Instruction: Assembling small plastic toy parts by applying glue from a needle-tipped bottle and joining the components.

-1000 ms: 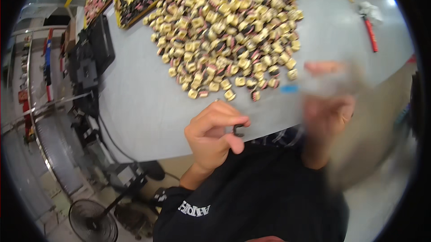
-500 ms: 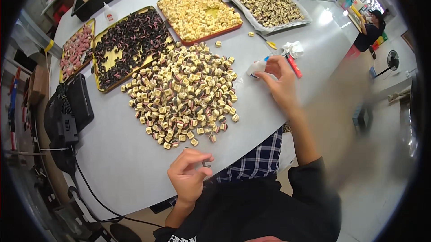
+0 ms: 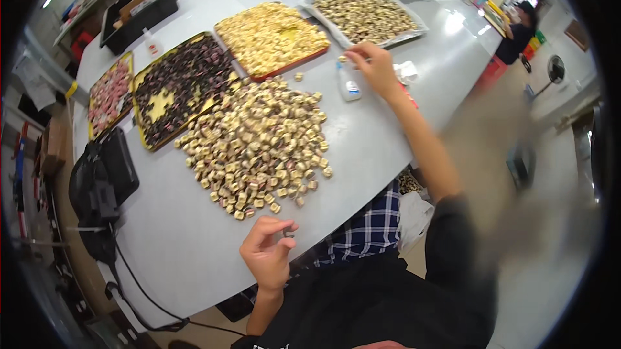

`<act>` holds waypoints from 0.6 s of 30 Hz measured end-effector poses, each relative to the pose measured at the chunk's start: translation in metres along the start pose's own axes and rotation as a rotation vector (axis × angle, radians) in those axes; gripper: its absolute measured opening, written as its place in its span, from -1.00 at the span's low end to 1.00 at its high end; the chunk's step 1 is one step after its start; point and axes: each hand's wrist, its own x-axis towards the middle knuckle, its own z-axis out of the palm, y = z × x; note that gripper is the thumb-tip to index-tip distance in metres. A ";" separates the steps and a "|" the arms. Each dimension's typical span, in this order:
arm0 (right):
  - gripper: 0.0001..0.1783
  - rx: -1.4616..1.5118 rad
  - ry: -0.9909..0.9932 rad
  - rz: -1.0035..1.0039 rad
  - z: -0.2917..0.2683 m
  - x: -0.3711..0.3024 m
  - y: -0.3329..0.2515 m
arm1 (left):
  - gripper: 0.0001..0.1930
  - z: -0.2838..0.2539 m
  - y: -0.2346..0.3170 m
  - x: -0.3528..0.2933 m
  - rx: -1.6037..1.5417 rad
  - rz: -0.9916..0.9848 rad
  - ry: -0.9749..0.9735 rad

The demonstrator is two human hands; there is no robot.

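My left hand (image 3: 267, 253) is near the table's front edge, close to my body, and pinches a small dark piece (image 3: 288, 234) between thumb and fingers. A big loose pile of small gold and brown pieces (image 3: 259, 139) lies on the grey table (image 3: 362, 148) just beyond it. My right hand (image 3: 374, 69) is stretched far out, with its fingertips at the near edge of a silver tray of brownish pieces (image 3: 369, 16). A small white bottle (image 3: 349, 87) stands just left of that hand, apart from it. Whether the right fingers hold anything is unclear.
More trays lie beyond the pile: a gold-filled one (image 3: 272, 38), a dark one (image 3: 184, 87) and a pink one (image 3: 110, 93). A black bag (image 3: 100, 184) with cables sits at the left edge. Black crates (image 3: 139, 9) stand at the back. Another person (image 3: 521, 25) is far right.
My right hand has reached from near my body out to the far trays with the white bottle, which now stands on the table beside it. My left hand still pinches its piece.
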 end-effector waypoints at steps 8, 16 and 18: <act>-0.89 -0.346 -0.094 -0.372 0.004 0.016 0.003 | -0.72 0.000 -0.002 0.000 0.021 -0.025 -0.048; -0.85 0.143 -0.065 0.074 -0.016 0.003 -0.030 | -0.69 -0.001 -0.001 0.000 -0.034 -0.024 -0.003; -0.83 0.473 0.072 0.153 -0.020 -0.022 -0.085 | -0.66 -0.004 -0.003 0.000 -0.010 0.043 0.010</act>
